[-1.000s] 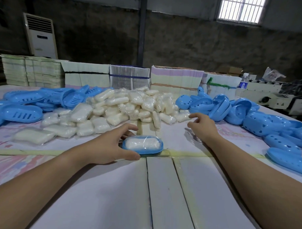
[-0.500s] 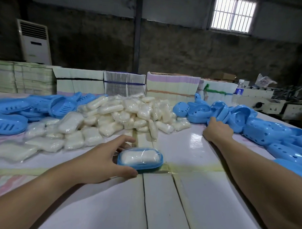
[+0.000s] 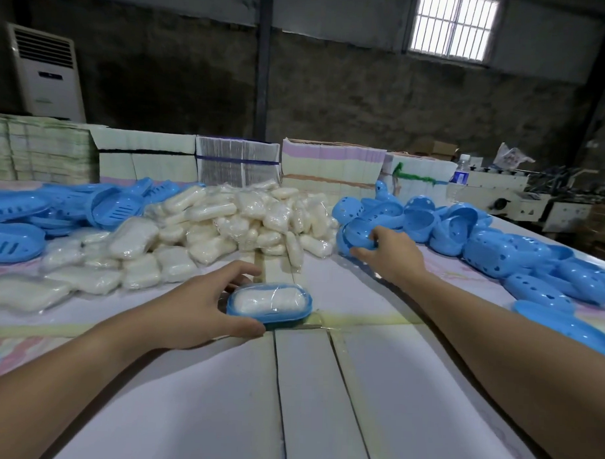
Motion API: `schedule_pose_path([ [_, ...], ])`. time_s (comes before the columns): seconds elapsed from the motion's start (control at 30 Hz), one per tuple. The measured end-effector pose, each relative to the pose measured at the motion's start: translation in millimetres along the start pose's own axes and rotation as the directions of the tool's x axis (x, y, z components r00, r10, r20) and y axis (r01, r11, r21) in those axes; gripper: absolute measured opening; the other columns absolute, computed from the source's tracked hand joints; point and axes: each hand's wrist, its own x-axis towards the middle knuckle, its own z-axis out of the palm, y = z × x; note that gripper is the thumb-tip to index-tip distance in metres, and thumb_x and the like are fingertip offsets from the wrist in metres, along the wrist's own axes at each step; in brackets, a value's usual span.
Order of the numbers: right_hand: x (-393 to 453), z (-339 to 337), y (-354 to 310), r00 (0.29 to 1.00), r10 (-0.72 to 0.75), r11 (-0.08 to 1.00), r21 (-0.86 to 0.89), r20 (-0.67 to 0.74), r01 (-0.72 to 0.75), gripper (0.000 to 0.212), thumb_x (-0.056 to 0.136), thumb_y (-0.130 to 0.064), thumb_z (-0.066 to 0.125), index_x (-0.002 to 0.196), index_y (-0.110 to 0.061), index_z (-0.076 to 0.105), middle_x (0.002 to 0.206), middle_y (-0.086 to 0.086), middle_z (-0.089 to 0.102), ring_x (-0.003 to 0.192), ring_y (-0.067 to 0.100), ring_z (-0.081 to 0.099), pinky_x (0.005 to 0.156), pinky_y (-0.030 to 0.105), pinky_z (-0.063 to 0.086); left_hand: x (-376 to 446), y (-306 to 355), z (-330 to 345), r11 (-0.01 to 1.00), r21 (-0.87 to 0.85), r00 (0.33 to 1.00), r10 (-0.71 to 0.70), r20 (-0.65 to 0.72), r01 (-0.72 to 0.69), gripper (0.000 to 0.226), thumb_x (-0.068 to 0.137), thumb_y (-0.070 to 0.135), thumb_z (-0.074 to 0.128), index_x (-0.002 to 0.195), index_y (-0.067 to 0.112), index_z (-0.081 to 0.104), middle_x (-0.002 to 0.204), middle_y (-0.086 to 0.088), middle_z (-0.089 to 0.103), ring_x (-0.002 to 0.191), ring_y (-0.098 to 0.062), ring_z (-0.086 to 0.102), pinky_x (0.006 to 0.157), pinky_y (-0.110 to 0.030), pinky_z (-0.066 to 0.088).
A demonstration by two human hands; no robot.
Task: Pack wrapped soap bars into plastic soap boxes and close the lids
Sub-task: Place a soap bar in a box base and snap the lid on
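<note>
A: Where is the soap box being packed?

B: The blue soap box base (image 3: pixel 269 305) sits on the white desk (image 3: pixel 192 397), near the middle, with one wrapped soap bar (image 3: pixel 269 298) lying inside it. It has no lid on.

A: And the hands?

B: The left hand (image 3: pixel 195 304) holds that base from its left side: thumb along the near edge, fingers curved round the far edge. The right hand (image 3: pixel 387 253) reaches further out and grips a blue lid (image 3: pixel 357 236) at the near edge of the lid pile (image 3: pixel 465 235), fingers curled over it.

A: What else lies on the desk?

B: A big heap of wrapped soap bars (image 3: pixel 225 226) sits behind the base, spreading towards the left. More blue slotted trays (image 3: pixel 16 233) are stacked at the far left. The lid pile, with round holes in the pieces, runs along the right side.

A: Behind the desk?

B: Bundled stacks of flat cartons (image 3: pixel 235 161) stand in a row along the far edge. A water bottle (image 3: pixel 461 173) stands at the right, a white air conditioner (image 3: pixel 46 72) at the left wall, and a barred window (image 3: pixel 452 28) is high up.
</note>
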Motion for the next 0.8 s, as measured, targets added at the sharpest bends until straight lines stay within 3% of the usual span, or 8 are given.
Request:
schedule_pose_path([
  [0.13,-9,-17,-33,0.998,0.052,0.992,0.118,-0.047,-0.046,0.036,0.078,-0.055,0.064,0.073,-0.022,0.049,0.067,-0.003,0.057,0.062,0.015,0.053,0.049,0.029,0.031,0,-1,0,1.0,-0.014,1.0,-0.004,0.006,0.004,0.07,0.074,0.039,0.087,0.128,0.047,0.043,0.119,0.019,0.055,0.107,0.005,0.055,0.082,-0.006,0.045],
  [0.3,-42,-22,-70,0.996,0.036,0.873,0.487,-0.087,0.011,0.045,0.086,-0.048,0.062,0.062,-0.021,0.036,0.056,-0.007,0.036,0.051,0.013,0.035,0.051,0.031,0.026,-2,0,2,0.999,-0.035,1.0,-0.001,0.004,0.001,0.066,0.073,0.04,0.087,0.115,0.059,0.041,0.118,0.019,0.056,0.104,0.007,0.056,0.081,-0.004,0.044],
  [0.4,-51,-34,-79,1.0,-0.013,0.696,0.718,0.003,0.007,0.042,0.09,-0.045,0.062,0.067,-0.016,0.042,0.057,-0.004,0.039,0.047,0.012,0.036,0.05,0.027,0.031,-1,-1,2,0.999,-0.051,1.0,-0.003,-0.003,0.003,0.065,0.073,0.039,0.087,0.113,0.058,0.04,0.118,0.02,0.055,0.101,0.011,0.056,0.079,-0.002,0.043],
  [0.5,-55,-45,-81,0.985,-0.002,0.441,0.884,0.175,-0.156,0.036,0.094,-0.041,0.059,0.077,-0.012,0.047,0.046,-0.003,0.032,0.039,0.011,0.027,0.041,0.022,0.025,0,-3,2,0.997,-0.071,1.0,-0.002,-0.008,0.002,0.069,0.073,0.036,0.087,0.118,0.055,0.039,0.118,0.018,0.055,0.096,0.013,0.057,0.076,0.0,0.042],
  [0.6,-62,-49,-84,0.859,-0.174,0.2,0.872,0.481,-0.447,0.046,0.094,-0.046,0.054,0.058,-0.017,0.056,0.039,-0.001,0.025,0.042,0.013,0.019,0.043,0.024,0.018,0,-5,3,0.991,-0.132,1.0,0.003,-0.014,-0.004,0.08,0.071,0.034,0.089,0.126,0.053,0.035,0.119,0.018,0.054,0.095,0.014,0.058,0.076,-0.004,0.046],
  [0.67,-67,-47,-88,0.746,-0.321,0.129,0.807,0.584,-0.576,0.041,0.086,-0.049,0.058,0.059,-0.018,0.053,0.039,-0.002,0.024,0.04,0.012,0.019,0.04,0.022,0.017,0,-3,2,0.979,-0.204,0.999,0.006,-0.045,-0.015,0.086,0.068,0.042,0.09,0.129,0.057,0.031,0.125,0.022,0.051,0.102,0.012,0.058,0.079,-0.012,0.053],
  [0.73,-72,-44,-93,0.672,-0.4,0.155,0.768,0.623,-0.621,0.035,0.082,-0.049,0.059,0.067,-0.018,0.053,0.04,-0.002,0.024,0.039,0.011,0.018,0.038,0.021,0.018,-1,0,3,0.965,-0.256,0.989,0.025,-0.143,-0.061,0.091,0.063,0.048,0.09,0.132,0.059,0.03,0.128,0.03,0.048,0.11,0.014,0.054,0.081,-0.014,0.054],
  [0.8,-74,-42,-97,0.652,-0.405,0.225,0.761,0.642,-0.609,0.033,0.089,-0.048,0.055,0.079,-0.017,0.053,0.041,-0.001,0.025,0.041,0.012,0.017,0.039,0.022,0.017,0,1,5,0.974,-0.202,0.96,0.046,-0.275,-0.105,0.092,0.064,0.044,0.092,0.135,0.054,0.035,0.123,0.037,0.048,0.112,0.017,0.05,0.08,-0.018,0.053],
])
